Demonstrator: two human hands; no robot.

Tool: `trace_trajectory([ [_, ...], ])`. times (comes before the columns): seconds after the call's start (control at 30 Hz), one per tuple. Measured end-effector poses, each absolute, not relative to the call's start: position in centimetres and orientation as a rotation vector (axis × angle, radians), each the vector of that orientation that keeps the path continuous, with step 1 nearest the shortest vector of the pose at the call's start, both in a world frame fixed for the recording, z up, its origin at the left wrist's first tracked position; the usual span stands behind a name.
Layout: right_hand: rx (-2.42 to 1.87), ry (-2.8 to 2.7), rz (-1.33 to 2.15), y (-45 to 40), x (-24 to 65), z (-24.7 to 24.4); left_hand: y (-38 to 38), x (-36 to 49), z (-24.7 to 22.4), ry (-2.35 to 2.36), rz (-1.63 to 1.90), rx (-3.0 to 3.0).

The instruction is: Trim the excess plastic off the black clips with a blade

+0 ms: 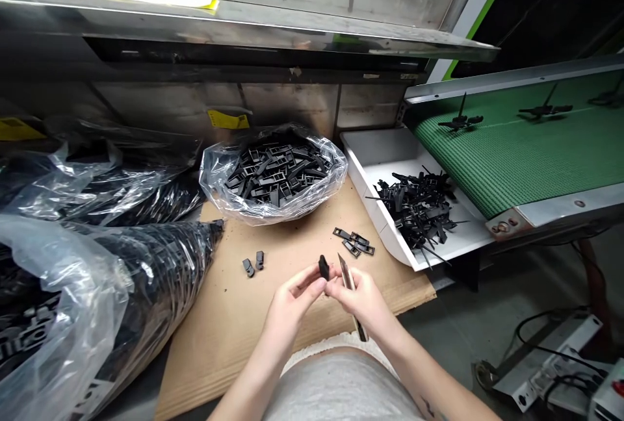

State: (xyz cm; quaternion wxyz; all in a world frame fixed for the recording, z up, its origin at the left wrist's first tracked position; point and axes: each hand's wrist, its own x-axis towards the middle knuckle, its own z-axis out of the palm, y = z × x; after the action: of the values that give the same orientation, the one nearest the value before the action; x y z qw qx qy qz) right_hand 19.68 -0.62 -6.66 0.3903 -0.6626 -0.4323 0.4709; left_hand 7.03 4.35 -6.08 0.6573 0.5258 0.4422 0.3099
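A small black plastic part point(324, 267) is pinched in the fingers of my left hand point(298, 294), above the cardboard sheet point(234, 336). Close beside it, my right hand point(359, 294) grips a slim metal knife point(347, 275), its pointed tip angled up and its other end below the palm. The right fingertips are near the black part; whether they touch it is hard to tell. Two small dark pieces point(254, 263) lie on the cardboard to the left. Several black rectangular pieces point(354, 242) lie together beyond my right hand.
An open clear bag point(273, 213) of black parts stands at the back. Filled plastic bags point(146, 278) crowd the left. On the right, a white tray point(380, 216) holds black pieces beside a green conveyor point(550, 148) carrying black parts. A metal shelf point(292, 34) crosses above.
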Motion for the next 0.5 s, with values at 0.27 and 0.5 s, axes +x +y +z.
trace_trajectory([
  [0.27,-1.646,-1.439,0.709,-4.1,20.8,-2.8,3.4,5.7,-2.9,1.021,0.829,1.178],
  [0.5,-1.578,-1.702,0.204,-3.7,19.8,-1.9,2.6,5.0,-1.9,1.060,0.864,1.517],
])
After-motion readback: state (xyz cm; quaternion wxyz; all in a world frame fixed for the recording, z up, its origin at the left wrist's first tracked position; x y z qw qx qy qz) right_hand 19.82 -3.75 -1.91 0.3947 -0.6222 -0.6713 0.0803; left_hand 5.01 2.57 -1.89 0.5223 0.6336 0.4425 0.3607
